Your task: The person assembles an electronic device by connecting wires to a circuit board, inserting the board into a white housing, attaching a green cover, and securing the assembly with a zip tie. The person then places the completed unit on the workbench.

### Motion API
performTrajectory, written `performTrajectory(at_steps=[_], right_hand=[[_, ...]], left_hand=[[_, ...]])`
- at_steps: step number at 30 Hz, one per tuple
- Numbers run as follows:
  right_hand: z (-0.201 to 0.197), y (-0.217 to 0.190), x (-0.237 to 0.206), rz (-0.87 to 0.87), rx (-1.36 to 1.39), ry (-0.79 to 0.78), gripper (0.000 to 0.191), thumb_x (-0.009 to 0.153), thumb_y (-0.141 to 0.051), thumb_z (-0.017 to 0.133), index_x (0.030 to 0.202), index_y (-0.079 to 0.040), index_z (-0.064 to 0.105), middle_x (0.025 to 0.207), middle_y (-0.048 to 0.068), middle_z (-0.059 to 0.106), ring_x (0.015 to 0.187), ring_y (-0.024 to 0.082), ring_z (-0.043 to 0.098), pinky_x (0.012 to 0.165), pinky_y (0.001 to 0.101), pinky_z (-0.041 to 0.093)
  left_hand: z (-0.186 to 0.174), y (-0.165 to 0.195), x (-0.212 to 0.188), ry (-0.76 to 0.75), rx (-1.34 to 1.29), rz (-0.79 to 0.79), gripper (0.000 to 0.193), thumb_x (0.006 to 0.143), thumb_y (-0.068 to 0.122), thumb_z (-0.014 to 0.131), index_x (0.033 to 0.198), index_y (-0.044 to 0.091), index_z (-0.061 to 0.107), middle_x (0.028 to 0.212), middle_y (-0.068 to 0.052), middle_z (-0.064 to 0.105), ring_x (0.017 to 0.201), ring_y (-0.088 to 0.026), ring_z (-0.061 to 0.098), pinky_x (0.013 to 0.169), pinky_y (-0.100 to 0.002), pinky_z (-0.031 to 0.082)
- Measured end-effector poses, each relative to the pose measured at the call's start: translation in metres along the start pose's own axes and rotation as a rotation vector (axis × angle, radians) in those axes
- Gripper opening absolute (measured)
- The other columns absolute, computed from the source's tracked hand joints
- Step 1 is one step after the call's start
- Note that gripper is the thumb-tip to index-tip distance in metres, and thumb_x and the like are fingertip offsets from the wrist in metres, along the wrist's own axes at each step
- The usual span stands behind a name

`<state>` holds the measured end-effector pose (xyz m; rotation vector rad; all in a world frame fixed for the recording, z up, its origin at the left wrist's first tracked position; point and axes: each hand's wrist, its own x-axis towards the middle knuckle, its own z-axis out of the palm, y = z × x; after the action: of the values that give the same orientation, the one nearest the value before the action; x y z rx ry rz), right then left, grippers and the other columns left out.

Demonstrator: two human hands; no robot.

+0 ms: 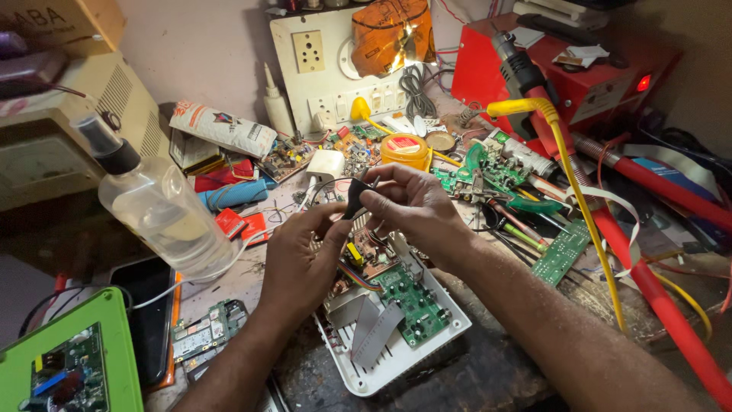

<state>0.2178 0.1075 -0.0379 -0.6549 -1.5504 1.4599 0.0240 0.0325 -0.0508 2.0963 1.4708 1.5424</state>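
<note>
— What are the hands doing?

— Both the left hand (305, 255) and the right hand (408, 206) pinch a small black part (355, 198), fingers closed on it, above the middle of the worktop (488, 374).

— And below them?

— An opened white casing (396, 355) with a green circuit board (412, 301) and grey ribbon cables (374, 328). A clear plastic bottle (164, 210) stands nearer the left edge.

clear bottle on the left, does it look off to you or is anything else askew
Yes. The clear bottle leans steeply instead of standing upright, cap toward the upper left. The opened white device lies with its circuit boards and ribbon cable exposed.
</note>
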Motion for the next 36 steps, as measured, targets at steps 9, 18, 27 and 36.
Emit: performTrajectory(at_steps=[9, 18, 27, 36], right_hand=[[-0.01, 0.002, 0.007, 0.052, 0.021, 0.166, 0.036, 0.093, -0.014, 0.071, 0.125, 0.0, 0.061, 0.095, 0.012, 0.076, 0.078, 0.015, 0.075, 0.069, 0.0284, 0.064], [-0.023, 0.0, 0.014, -0.051, 0.26, 0.384, 0.022, 0.102, -0.021, 0.054, 0.123, -0.015, 0.054, 0.106, 0.008, 0.071, 0.086, 0.024, 0.075, 0.068, 0.0366, 0.064], [-0.037, -0.01, 0.013, -0.139, 0.247, 0.533, 0.027, 0.104, -0.017, 0.054, 0.126, -0.018, 0.037, 0.113, 0.009, 0.061, 0.095, 0.025, 0.074, 0.075, 0.0344, 0.065], [-0.047, -0.002, 0.016, -0.354, -0.387, 0.626, 0.046, 0.094, -0.005, 0.078, 0.121, -0.008, 0.042, 0.1, 0.008, 0.069, 0.085, 0.016, 0.073, 0.068, 0.0325, 0.06]], left_hand=[[0.0, -0.001, -0.001, 0.018, -0.086, -0.239, 0.035, 0.092, 0.015, 0.065, 0.126, 0.008, 0.065, 0.109, -0.009, 0.076, 0.096, -0.022, 0.075, 0.085, -0.035, 0.056], [0.0, 0.0, -0.006, 0.064, 0.102, -0.132, 0.056, 0.083, 0.014, 0.073, 0.133, -0.001, 0.055, 0.12, -0.023, 0.064, 0.11, -0.038, 0.065, 0.092, -0.045, 0.049], [-0.003, -0.01, -0.006, -0.111, 0.065, -0.463, 0.031, 0.095, 0.01, 0.05, 0.118, 0.009, 0.07, 0.112, -0.012, 0.075, 0.087, -0.028, 0.079, 0.087, -0.037, 0.058], [-0.009, -0.016, -0.006, -0.081, 0.101, -0.376, 0.031, 0.092, 0.008, 0.055, 0.118, 0.009, 0.072, 0.11, -0.013, 0.077, 0.102, -0.026, 0.075, 0.091, -0.037, 0.056]])
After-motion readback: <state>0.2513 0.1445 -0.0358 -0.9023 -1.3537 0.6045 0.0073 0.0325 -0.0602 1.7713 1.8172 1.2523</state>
